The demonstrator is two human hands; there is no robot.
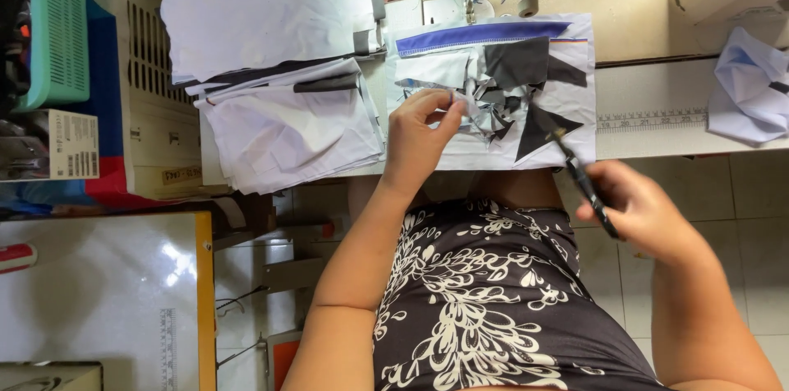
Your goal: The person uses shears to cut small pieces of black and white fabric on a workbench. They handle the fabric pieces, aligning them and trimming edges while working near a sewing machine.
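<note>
Left hand [417, 134] pinches a small fabric scrap [457, 103] at the edge of a white-and-black cut-piece pile [501, 91] on the worktop [657, 95]. Right hand [637, 206] closed around dark snips [579, 177], tip touching a black triangle piece [538, 128]. White fabric stack [288, 124] lies to the left.

Bare-armed person wearing a sleeveless black garment [493, 300] with white floral print.

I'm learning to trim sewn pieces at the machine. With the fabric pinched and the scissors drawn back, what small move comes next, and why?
Probably bring the scissors in the right hand forward to the fabric piece that the left hand pinches. Their tips sit near the black triangle, apart from the pinched spot, so nothing can be cut yet.
</note>
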